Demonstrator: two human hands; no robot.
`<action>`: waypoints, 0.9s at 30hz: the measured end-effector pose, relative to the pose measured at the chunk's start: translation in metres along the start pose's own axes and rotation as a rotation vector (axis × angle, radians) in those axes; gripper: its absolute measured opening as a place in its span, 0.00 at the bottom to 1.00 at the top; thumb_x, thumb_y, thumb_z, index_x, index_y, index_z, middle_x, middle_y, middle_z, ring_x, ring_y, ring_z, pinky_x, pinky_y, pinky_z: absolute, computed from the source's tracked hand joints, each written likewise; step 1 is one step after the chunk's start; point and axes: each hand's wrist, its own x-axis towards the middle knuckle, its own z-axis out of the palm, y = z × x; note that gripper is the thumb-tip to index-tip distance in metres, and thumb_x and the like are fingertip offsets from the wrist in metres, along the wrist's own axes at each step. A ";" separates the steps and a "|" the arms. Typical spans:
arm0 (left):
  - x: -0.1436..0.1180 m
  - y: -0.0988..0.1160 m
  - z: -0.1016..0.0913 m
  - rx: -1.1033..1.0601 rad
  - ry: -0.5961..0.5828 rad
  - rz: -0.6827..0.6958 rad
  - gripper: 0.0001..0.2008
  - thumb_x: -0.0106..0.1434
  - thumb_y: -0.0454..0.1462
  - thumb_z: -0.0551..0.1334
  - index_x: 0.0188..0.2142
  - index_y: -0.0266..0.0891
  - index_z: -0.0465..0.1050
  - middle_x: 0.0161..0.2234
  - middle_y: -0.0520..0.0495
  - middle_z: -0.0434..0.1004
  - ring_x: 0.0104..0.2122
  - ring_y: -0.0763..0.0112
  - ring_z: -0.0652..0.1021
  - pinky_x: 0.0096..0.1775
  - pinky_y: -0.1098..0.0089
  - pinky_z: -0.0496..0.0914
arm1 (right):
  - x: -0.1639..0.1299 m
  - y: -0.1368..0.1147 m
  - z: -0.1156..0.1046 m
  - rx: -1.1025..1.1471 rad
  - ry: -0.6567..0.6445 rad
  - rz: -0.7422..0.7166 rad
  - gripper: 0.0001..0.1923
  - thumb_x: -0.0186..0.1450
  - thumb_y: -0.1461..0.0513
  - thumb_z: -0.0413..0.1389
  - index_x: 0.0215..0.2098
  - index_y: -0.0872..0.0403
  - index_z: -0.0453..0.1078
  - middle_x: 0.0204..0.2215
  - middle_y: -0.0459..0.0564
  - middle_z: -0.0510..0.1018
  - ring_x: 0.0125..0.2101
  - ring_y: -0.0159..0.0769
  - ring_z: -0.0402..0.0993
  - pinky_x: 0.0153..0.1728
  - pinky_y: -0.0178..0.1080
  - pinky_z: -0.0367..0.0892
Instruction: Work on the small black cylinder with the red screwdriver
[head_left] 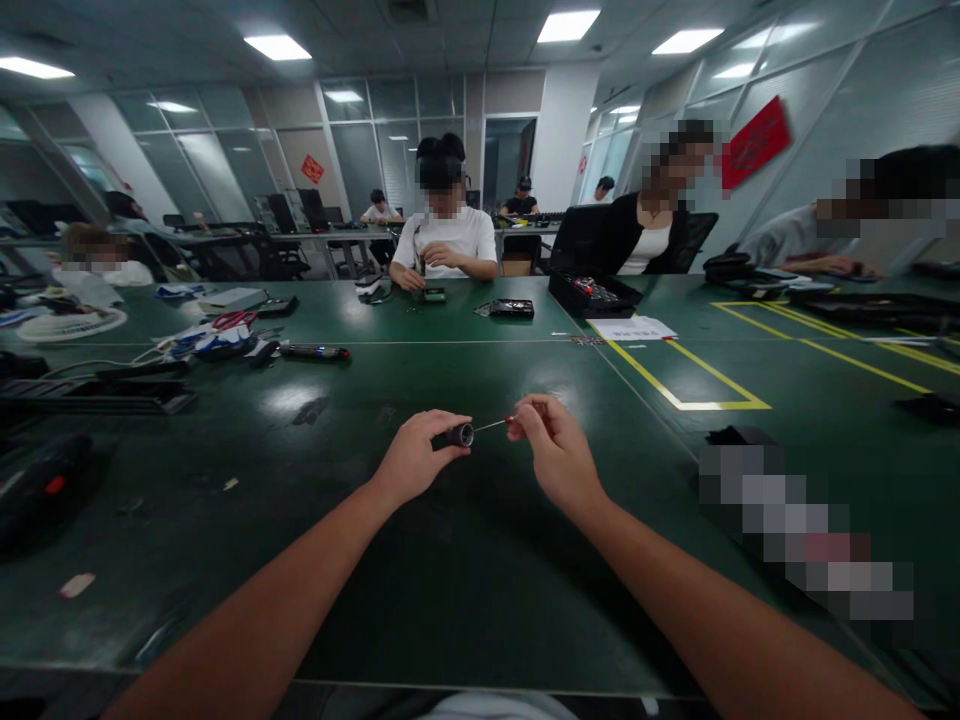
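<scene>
Between the thumb and fingers of my left hand (415, 455) is a small black cylinder (460, 435), its round open end turned toward my right hand. My right hand (556, 448) pinches the red handle of a thin screwdriver (495, 425). The metal shaft slants down to the left, with its tip close to the cylinder's open end; I cannot tell whether they touch. Both hands are above the green tabletop (465, 580), near its middle.
A screwdriver-like tool (315, 353) and cluttered cables lie to the left, with a black tray (97, 395) nearby. An open black case (596, 290) stands across the table by yellow tape lines (724, 406). A blurred-out box (795, 520) lies at right. Several people sit around.
</scene>
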 end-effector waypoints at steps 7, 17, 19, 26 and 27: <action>0.000 0.001 0.003 -0.068 0.002 -0.012 0.19 0.59 0.32 0.71 0.51 0.43 0.78 0.48 0.46 0.79 0.48 0.64 0.78 0.55 0.59 0.69 | 0.004 0.011 0.005 0.145 0.071 0.154 0.16 0.65 0.48 0.56 0.38 0.52 0.70 0.32 0.49 0.77 0.32 0.37 0.75 0.36 0.43 0.74; 0.000 -0.003 0.003 -0.041 -0.026 -0.066 0.20 0.60 0.35 0.70 0.52 0.44 0.77 0.49 0.46 0.78 0.50 0.62 0.77 0.55 0.59 0.69 | -0.001 0.002 -0.001 -0.220 0.092 -0.017 0.13 0.73 0.52 0.48 0.39 0.51 0.67 0.30 0.48 0.77 0.30 0.38 0.74 0.35 0.42 0.67; 0.000 -0.004 0.004 -0.029 -0.023 -0.075 0.20 0.60 0.35 0.71 0.52 0.45 0.77 0.50 0.46 0.78 0.50 0.62 0.77 0.55 0.58 0.69 | -0.002 -0.002 -0.002 -0.294 0.084 -0.061 0.12 0.73 0.53 0.47 0.39 0.50 0.67 0.30 0.48 0.77 0.30 0.38 0.74 0.34 0.41 0.66; 0.000 -0.004 0.005 0.001 -0.043 -0.088 0.20 0.59 0.37 0.71 0.52 0.45 0.77 0.48 0.46 0.78 0.48 0.61 0.77 0.53 0.59 0.69 | -0.004 -0.008 -0.004 -0.419 0.019 -0.140 0.10 0.73 0.55 0.47 0.41 0.50 0.66 0.30 0.49 0.78 0.30 0.39 0.75 0.34 0.41 0.66; 0.000 -0.004 0.005 0.005 -0.051 -0.087 0.20 0.60 0.37 0.71 0.52 0.45 0.77 0.48 0.46 0.78 0.48 0.61 0.77 0.53 0.59 0.69 | -0.004 -0.008 -0.005 -0.420 0.011 -0.143 0.10 0.73 0.56 0.47 0.41 0.50 0.66 0.30 0.49 0.78 0.31 0.39 0.75 0.34 0.41 0.66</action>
